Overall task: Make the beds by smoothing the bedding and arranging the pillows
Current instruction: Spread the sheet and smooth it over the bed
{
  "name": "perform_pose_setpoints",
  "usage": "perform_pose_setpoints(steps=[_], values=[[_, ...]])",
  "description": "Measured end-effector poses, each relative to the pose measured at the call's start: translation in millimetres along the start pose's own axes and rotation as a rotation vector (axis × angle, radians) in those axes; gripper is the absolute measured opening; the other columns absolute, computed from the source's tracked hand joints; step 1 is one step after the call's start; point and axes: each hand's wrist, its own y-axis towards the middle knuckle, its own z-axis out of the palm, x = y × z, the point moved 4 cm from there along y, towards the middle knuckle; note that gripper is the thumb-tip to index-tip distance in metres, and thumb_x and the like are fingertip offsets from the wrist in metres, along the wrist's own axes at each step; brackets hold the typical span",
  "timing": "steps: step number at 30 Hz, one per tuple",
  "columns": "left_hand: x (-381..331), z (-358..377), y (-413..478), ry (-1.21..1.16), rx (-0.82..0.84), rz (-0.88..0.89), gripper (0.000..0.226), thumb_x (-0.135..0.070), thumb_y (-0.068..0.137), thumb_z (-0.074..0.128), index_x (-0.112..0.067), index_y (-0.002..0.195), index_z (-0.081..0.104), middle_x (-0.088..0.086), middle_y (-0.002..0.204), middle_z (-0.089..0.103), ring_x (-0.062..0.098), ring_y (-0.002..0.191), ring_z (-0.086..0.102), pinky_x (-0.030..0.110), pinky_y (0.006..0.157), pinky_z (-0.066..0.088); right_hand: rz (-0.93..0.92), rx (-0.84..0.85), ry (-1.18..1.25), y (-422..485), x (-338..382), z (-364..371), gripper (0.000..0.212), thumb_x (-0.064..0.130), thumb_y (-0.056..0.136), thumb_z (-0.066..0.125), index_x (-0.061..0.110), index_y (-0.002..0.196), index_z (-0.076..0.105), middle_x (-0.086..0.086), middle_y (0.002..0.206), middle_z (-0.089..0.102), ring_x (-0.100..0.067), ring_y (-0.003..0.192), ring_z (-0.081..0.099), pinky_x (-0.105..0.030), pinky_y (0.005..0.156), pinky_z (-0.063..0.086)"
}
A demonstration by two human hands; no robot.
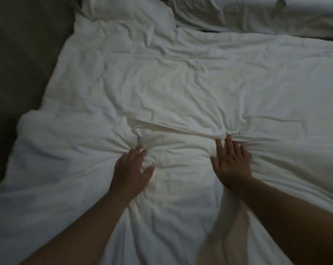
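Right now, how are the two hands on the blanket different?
The left hand curls, bunching the blanket between thumb and fingers; the right hand lies flat with straight fingers. The right hand reaches farther forward than the left hand. Both press on the same white blanket.

The duvet is matt, creased white cloth, as are the pillows.
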Motion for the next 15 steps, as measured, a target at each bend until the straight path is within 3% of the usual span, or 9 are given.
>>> perform_pose_setpoints(steps=[2,4,5,7,8,10,12,15], values=[[29,-52,-13,0.01,-0.202,-0.064,0.048,-0.039,0.076,0.05,-0.008,0.107,0.069,0.017,0.12,0.064,0.036,0.108,0.061,0.043,0.094,0.046,0.048,-0.011,0.126,-8,8,-19,0.058,0.047,0.088,0.028,0.021,0.135,0.048,-0.017,0.14,0.045,-0.037,0.129,0.042,-0.045,0.11,0.029],[84,-100,-34,0.179,-0.358,-0.327,0.052,-0.035,0.077,0.061,-0.009,0.123,0.058,0.02,0.135,0.051,0.04,0.122,0.048,0.05,0.102,0.035,0.048,-0.078,0.399,-19,28,-41,0.052,0.054,0.085,0.025,0.02,0.1,0.061,-0.01,0.102,0.06,-0.034,0.101,0.057,-0.041,0.087,0.046],[118,-112,-47,0.195,-0.326,-0.532,0.068,-0.041,0.079,0.066,-0.01,0.135,0.045,0.022,0.144,0.04,0.042,0.13,0.038,0.054,0.106,0.029,0.005,-0.077,0.466,-25,42,-47,0.051,0.061,0.084,0.026,0.022,0.094,0.058,-0.006,0.093,0.06,-0.032,0.092,0.059,-0.041,0.081,0.048],[174,-108,-72,0.124,-0.113,-0.827,0.091,-0.06,0.075,0.065,-0.012,0.145,0.029,0.024,0.147,0.035,0.045,0.131,0.036,0.057,0.107,0.031,-0.114,-0.021,0.385,-39,72,-46,0.052,0.068,0.08,0.04,0.028,0.111,0.052,-0.003,0.1,0.058,-0.032,0.093,0.058,-0.042,0.083,0.049],[186,-103,-78,0.076,-0.042,-0.826,0.085,-0.061,0.075,0.061,-0.012,0.139,0.036,0.025,0.141,0.042,0.046,0.125,0.043,0.056,0.103,0.037,-0.119,0.01,0.333,-44,81,-40,0.049,0.062,0.081,0.047,0.03,0.117,0.052,-0.004,0.104,0.056,-0.033,0.097,0.057,-0.04,0.083,0.049],[185,-104,-78,-0.032,-0.066,-0.713,0.049,-0.044,0.079,0.057,-0.011,0.116,0.054,0.027,0.123,0.055,0.045,0.11,0.055,0.052,0.093,0.046,-0.073,0.016,0.371,-50,88,-32,0.026,0.043,0.087,0.051,0.025,0.1,0.064,-0.003,0.095,0.055,-0.032,0.095,0.06,-0.033,0.073,0.045],[169,-126,-63,-0.044,-0.19,-0.652,0.026,-0.024,0.087,0.057,-0.008,0.108,0.057,0.027,0.115,0.058,0.045,0.104,0.057,0.05,0.088,0.048,-0.037,-0.015,0.445,-47,87,-41,0.019,0.031,0.09,0.049,0.023,0.082,0.064,-0.001,0.087,0.055,-0.028,0.09,0.061,-0.03,0.068,0.039],[144,-171,-33,0.071,-0.499,-0.514,0.024,-0.012,0.084,0.059,-0.003,0.106,0.054,0.03,0.113,0.054,0.047,0.105,0.053,0.05,0.087,0.045,-0.096,-0.181,0.497,-37,82,-72,0.019,0.025,0.092,0.048,0.019,0.077,0.059,-0.003,0.088,0.054,-0.026,0.084,0.056,-0.03,0.067,0.036]])
